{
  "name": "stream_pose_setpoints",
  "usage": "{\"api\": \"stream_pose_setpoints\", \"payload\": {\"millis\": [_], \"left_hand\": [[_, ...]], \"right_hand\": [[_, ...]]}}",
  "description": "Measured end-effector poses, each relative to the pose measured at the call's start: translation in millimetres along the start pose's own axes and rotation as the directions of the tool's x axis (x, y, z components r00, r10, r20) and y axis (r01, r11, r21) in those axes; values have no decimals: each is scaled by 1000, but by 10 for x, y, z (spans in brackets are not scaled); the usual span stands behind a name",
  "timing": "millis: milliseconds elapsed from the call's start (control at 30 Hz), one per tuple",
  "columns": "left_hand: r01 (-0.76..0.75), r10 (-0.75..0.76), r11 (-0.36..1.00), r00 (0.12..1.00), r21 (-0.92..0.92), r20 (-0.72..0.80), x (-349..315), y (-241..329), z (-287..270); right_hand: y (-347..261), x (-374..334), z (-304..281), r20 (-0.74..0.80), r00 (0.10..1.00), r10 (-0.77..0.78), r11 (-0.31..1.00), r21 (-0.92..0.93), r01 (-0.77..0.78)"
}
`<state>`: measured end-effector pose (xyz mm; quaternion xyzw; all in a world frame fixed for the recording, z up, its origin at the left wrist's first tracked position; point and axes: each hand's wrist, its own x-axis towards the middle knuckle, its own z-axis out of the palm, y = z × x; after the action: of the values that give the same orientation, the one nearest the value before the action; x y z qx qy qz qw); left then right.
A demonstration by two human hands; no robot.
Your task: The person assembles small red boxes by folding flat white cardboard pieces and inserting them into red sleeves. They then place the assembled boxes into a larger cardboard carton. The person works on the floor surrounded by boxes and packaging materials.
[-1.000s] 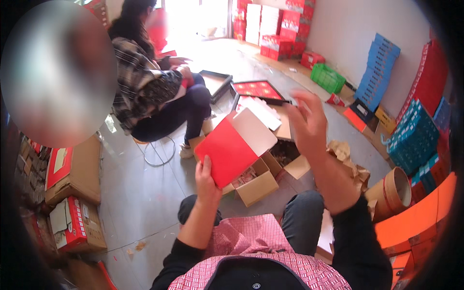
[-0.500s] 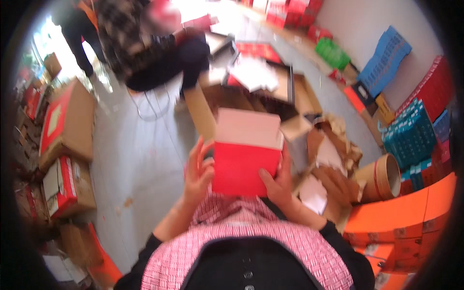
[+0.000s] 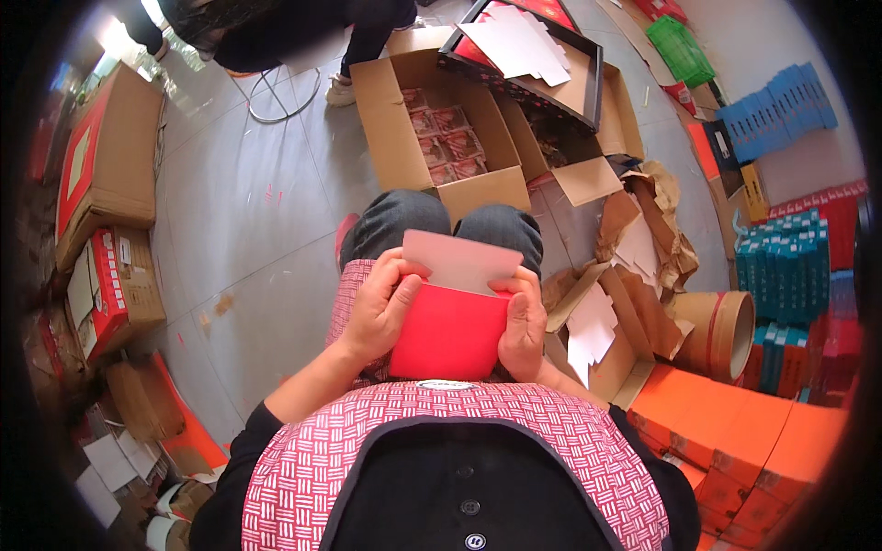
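Note:
Close to my lap, both hands hold a flat red packet. A pale pink panel stands up from its top edge; whether it is a flap or a separate card I cannot tell. My left hand grips the upper left corner, fingers curled behind the pale panel and thumb at the red edge. My right hand is closed on the upper right corner, its fingertips folded over the panel's edge.
Ahead stands an open carton of clear-wrapped pink packs. Beyond it, a black-rimmed tray carries white card sheets. At right are a cardboard tube and orange boxes; cartons line the left. Another person crouches ahead.
My view has tipped down, so the carton's contents and my knees now show. Both hands have moved up to the packet's top corners, and the fingers have closed around the pale panel.

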<state>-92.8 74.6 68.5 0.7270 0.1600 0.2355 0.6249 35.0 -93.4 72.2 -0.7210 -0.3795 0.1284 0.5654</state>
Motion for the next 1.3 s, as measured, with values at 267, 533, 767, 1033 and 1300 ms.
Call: {"api": "stream_pose_setpoints", "payload": {"millis": [267,533,767,1033,1300], "left_hand": [[-85,83,995,996,50,32,106,58,22],[-48,46,996,998,74,32,122,108,81],[-59,59,991,998,-124,1,14,-18,149],[-212,213,977,977,19,-7,67,-41,127],[-53,48,998,989,31,139,148,81,80]], "right_hand": [[-18,439,-118,176,941,289,731,595,-336],[-140,1009,-239,755,620,215,749,280,-600],[-131,970,-250,714,652,256,911,47,-409],[-72,1034,-242,724,674,148,975,6,-221],[-33,1022,-191,688,710,149,983,-23,-184]]}}
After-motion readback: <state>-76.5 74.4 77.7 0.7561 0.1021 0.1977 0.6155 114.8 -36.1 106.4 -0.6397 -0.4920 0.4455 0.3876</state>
